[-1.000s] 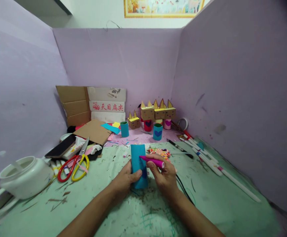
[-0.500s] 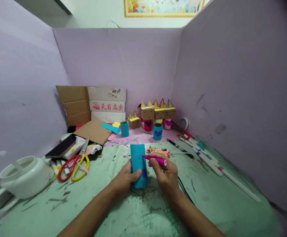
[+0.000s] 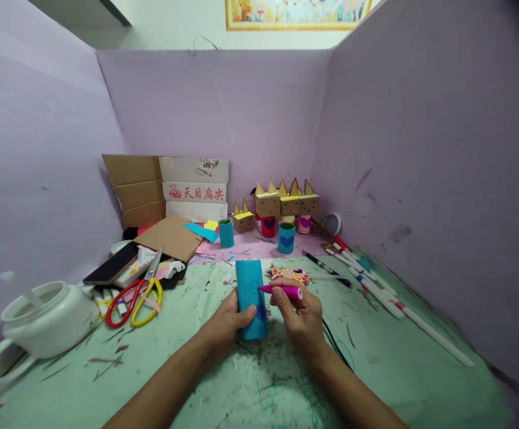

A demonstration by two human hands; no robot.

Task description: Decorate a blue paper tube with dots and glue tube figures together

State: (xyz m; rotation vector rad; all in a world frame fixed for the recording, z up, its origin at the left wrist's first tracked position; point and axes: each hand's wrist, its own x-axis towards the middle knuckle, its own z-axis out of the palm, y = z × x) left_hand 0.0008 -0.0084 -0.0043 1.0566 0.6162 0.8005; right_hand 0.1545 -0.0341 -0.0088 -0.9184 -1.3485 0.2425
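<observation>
A blue paper-covered tube (image 3: 250, 292) lies on the green mat (image 3: 375, 357) in front of me. My left hand (image 3: 226, 328) grips its near end, thumb across the front. My right hand (image 3: 299, 319) holds a pink marker (image 3: 283, 291) in a pinch, its tip touching the tube's right side about halfway up. A dark mark shows on the tube near my left thumb.
Red and yellow scissors (image 3: 131, 295), a phone (image 3: 111, 263) and a white pot (image 3: 40, 325) lie at the left. Cardboard figures on coloured tubes (image 3: 283, 208) stand at the back by a cardboard box (image 3: 170, 190). Several white pens (image 3: 375, 289) lie at the right.
The marker tip has shifted slightly up the tube and my right hand has moved a little right. My left hand keeps its hold.
</observation>
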